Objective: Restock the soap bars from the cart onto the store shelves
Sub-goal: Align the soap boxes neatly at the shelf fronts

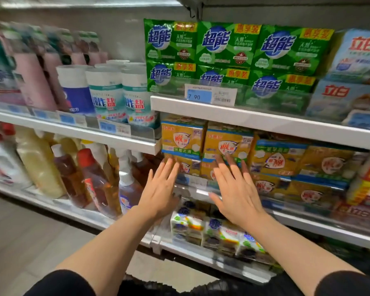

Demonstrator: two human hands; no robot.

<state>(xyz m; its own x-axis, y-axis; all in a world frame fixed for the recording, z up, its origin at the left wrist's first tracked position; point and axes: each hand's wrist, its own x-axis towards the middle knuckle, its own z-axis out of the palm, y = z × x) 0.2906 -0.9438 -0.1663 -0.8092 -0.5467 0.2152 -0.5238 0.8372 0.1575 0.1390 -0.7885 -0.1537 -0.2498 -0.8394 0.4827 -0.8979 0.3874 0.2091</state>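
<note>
Both hands reach toward the yellow soap packs (pixel 203 146) stacked on the middle shelf (pixel 254 121); the left hand (pixel 160 189) and right hand (pixel 236 191) hold nothing, fingers straight and slightly spread; fingertips (pixel 220 159) overlap the packs' fronts, contact unclear.

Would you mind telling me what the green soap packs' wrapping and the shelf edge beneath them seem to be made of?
The green soap packs look wrapped in glossy plastic film: it crinkles and catches light at the seams. The shelf edge looks like white painted metal, smooth and evenly coloured, though plastic cannot be ruled out.
</note>
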